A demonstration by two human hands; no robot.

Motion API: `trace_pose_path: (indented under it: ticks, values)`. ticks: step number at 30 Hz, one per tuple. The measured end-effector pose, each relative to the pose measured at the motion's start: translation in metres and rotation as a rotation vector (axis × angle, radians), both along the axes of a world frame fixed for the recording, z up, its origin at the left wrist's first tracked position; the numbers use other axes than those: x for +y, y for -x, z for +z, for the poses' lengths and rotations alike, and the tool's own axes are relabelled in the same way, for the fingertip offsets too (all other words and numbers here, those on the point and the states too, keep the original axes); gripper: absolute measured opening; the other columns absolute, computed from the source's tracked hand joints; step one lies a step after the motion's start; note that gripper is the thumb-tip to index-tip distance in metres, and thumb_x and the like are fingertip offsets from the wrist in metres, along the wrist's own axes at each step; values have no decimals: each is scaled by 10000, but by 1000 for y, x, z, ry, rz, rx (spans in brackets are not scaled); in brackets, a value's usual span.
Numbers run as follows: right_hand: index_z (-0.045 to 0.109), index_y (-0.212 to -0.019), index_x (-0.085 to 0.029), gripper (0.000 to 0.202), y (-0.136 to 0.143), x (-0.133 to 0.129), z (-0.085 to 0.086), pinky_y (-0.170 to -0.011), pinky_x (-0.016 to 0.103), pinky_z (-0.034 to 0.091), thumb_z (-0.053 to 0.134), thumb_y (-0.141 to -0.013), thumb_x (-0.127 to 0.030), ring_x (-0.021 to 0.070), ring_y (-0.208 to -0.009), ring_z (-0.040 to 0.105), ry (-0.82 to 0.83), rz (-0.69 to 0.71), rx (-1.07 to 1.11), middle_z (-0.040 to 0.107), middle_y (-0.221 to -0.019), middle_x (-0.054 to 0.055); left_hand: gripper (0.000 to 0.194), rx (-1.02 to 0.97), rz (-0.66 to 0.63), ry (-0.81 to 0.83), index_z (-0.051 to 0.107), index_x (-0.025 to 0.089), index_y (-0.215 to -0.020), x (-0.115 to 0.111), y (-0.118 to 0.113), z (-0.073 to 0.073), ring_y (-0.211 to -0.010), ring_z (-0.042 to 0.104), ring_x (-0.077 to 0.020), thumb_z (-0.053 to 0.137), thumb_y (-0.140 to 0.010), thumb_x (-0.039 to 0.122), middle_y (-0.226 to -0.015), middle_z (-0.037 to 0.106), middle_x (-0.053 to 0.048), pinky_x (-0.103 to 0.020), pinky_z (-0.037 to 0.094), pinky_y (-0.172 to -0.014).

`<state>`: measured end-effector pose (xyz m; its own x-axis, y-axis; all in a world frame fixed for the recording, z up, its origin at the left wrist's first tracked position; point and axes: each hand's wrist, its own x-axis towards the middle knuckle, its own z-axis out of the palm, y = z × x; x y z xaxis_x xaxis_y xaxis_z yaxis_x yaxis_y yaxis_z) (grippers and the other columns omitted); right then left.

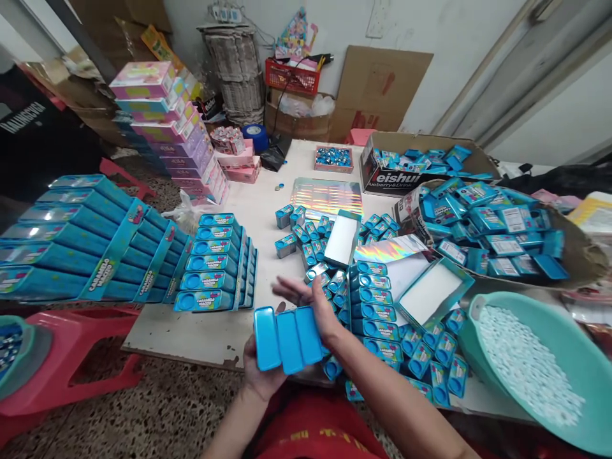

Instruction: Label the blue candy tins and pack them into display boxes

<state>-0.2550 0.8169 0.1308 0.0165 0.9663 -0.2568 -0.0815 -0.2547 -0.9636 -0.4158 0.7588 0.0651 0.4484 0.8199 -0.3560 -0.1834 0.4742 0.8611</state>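
Three bright blue candy tins [291,339] stand side by side in my left hand [262,370], plain faces upward, with its fingers wrapped around them from the left and below. My right hand [319,307] is beside their right end, its fingers stretched out and slightly blurred and its thumb raised. Its palm is close to the tins; whether it presses on them I cannot tell. Just right of it, a display box packed with a row of tins [375,312] labelled "Caramelo Macizo" lies among loose tins [313,245]. An empty white-lined box [342,239] rests on the loose tins.
Filled display boxes [210,264] line the table's left side. At right are another white-lined box [433,293], a carton heaped with tins [497,223] and a teal basin [588,382] of white candies. Stacked pink and purple boxes [176,137] rise at the back left. A red stool [86,357] stands left.
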Motion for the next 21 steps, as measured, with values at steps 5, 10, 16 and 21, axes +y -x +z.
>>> trace_pose_path:
  ticks: [5, 10, 16, 21]
  values:
    - [482, -1310, -81, 568, -48, 51, -20, -1009, 453, 323, 510, -877, -448, 329, -1248, 436, 124, -218, -1128, 514, -1320, 214, 894, -182, 250, 319, 406, 252, -1389, 10, 21, 11, -1050, 626, -312, 689, -580, 508, -1133, 677, -80, -480, 478, -916]
    - [649, -1016, -92, 281, -68, 91, -32, -943, 490, 308, 410, -872, -65, 304, -1089, 557, 391, 16, -1442, 663, -1012, 187, 885, 124, 390, 298, 397, 253, -1372, 7, 49, 9, -923, 664, -238, 772, -571, 267, -1021, 701, -40, -351, 536, -790]
    - [556, -1170, -186, 328, -10, 28, -29, -748, 340, 390, 333, -934, -139, 239, -951, 567, -63, 376, -1454, 592, -1104, 140, 977, 251, 374, 278, 351, 263, -1404, -9, 84, 20, -889, 672, -259, 800, -538, 315, -998, 707, -56, -358, 540, -765]
    - [581, -1090, -200, 242, 50, -68, -78, -763, 348, 430, 411, -923, -159, 242, -968, 547, -280, 830, -1255, 603, -1029, 123, 1021, 128, 291, 312, 354, 289, -1413, -30, 121, 30, -983, 641, -317, 813, -503, 341, -1095, 675, -77, -428, 514, -845]
